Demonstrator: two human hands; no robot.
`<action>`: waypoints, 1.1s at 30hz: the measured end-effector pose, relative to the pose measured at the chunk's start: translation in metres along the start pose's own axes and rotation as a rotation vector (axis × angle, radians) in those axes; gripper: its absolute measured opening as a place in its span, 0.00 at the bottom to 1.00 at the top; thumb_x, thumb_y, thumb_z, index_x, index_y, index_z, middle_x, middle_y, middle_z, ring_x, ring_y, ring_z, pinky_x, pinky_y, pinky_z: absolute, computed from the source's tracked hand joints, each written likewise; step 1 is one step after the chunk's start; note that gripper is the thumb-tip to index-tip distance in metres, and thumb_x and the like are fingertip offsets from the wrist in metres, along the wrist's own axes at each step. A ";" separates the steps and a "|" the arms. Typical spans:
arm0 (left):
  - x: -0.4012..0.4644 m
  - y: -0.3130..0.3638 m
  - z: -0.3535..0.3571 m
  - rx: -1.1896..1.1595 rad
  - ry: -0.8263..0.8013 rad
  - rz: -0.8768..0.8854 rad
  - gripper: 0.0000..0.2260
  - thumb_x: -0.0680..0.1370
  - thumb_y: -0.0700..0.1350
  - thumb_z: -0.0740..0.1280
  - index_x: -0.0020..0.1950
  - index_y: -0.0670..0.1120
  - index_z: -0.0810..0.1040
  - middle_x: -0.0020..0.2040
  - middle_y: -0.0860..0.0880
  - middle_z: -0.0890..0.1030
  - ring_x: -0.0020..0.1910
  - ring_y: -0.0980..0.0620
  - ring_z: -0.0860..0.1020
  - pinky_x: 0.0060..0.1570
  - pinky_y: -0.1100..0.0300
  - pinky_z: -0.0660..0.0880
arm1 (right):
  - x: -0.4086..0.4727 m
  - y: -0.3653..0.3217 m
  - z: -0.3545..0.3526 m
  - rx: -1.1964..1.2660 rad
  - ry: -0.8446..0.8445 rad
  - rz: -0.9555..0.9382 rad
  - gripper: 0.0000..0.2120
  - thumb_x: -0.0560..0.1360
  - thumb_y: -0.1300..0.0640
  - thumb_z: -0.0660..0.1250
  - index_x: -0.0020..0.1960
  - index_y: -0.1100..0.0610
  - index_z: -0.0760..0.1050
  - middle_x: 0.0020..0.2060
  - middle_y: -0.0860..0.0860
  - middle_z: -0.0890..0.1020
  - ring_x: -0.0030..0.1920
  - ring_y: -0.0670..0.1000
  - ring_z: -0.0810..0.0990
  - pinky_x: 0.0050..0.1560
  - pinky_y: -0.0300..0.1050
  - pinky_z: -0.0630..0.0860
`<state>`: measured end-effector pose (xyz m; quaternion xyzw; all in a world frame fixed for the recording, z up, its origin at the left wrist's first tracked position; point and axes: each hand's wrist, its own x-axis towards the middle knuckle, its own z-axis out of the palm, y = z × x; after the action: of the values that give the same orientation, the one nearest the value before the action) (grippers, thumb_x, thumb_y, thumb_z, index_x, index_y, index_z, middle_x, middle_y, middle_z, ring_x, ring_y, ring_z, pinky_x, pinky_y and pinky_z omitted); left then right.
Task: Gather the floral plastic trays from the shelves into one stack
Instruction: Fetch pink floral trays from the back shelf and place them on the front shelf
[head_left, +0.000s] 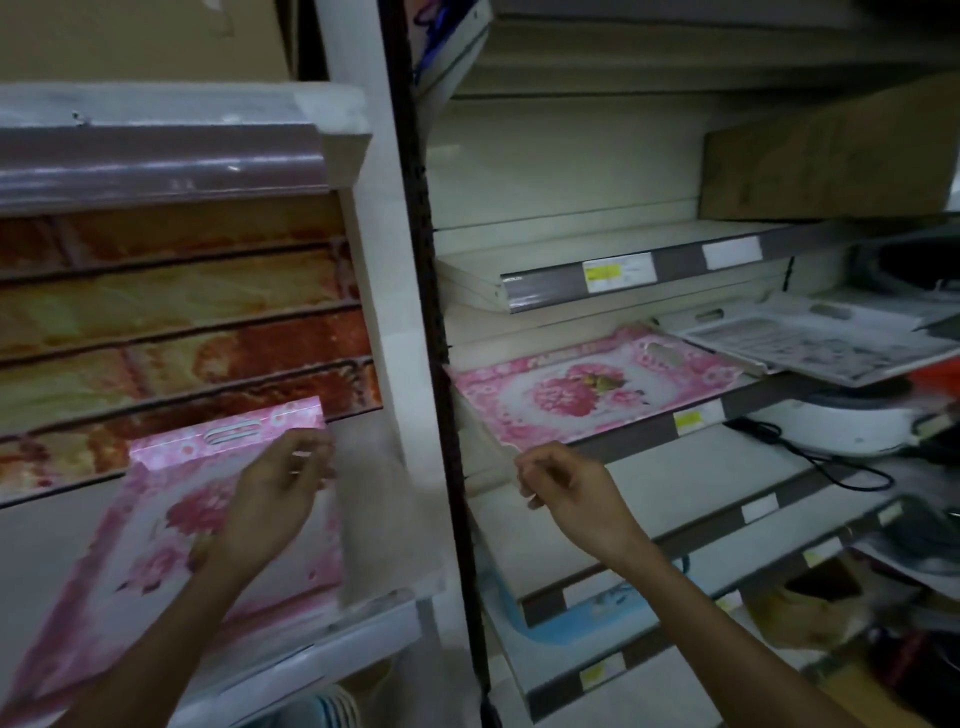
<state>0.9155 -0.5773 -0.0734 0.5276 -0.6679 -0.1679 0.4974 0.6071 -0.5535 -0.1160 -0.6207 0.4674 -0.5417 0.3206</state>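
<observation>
On the far left we see a row of orange and red patterned trays (171, 332) standing on edge at the back of the left shelf (322, 639). In front of them lies a pink floral tray (156, 545), flat on that shelf with its slotted handle end tilted up toward the standing trays. Our left hand (270, 499) hovers over its right part, fingers loosely curled — whether they touch the tray we cannot tell, as the hand is blurred. Past the white upright post (384, 312), our right hand (566, 483) reaches toward the near corner of a second pink floral tray (597, 389), which lies flat on a middle shelf of the right unit. The fingers are curled together just below that corner — grip or gap, we cannot tell. Right of it a grey printed tray (815, 343) overlaps its far edge, and lower right sits a white appliance (841, 426) with a black cord (821, 462).
</observation>
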 end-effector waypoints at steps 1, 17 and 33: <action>0.004 0.010 0.018 -0.118 -0.031 -0.056 0.05 0.81 0.36 0.63 0.53 0.40 0.77 0.43 0.43 0.81 0.35 0.49 0.81 0.35 0.72 0.76 | -0.001 0.004 -0.012 -0.043 0.008 -0.015 0.10 0.78 0.62 0.65 0.43 0.49 0.79 0.33 0.46 0.83 0.36 0.45 0.82 0.39 0.39 0.80; 0.053 0.070 0.179 -0.579 -0.287 -0.701 0.08 0.79 0.42 0.66 0.53 0.38 0.79 0.40 0.41 0.86 0.32 0.48 0.85 0.29 0.59 0.80 | 0.007 0.064 -0.133 -0.203 0.064 0.069 0.07 0.79 0.60 0.65 0.48 0.49 0.78 0.40 0.48 0.83 0.42 0.49 0.83 0.47 0.46 0.82; 0.072 0.128 0.198 -0.690 -0.216 -0.669 0.05 0.79 0.32 0.61 0.52 0.38 0.75 0.32 0.44 0.71 0.18 0.55 0.64 0.37 0.45 0.83 | 0.076 0.061 -0.174 0.769 0.129 0.475 0.16 0.80 0.55 0.64 0.64 0.64 0.70 0.54 0.67 0.78 0.51 0.62 0.84 0.50 0.51 0.83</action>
<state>0.6839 -0.6499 -0.0310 0.4972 -0.4152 -0.5837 0.4896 0.4216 -0.6263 -0.1065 -0.2971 0.3806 -0.6249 0.6135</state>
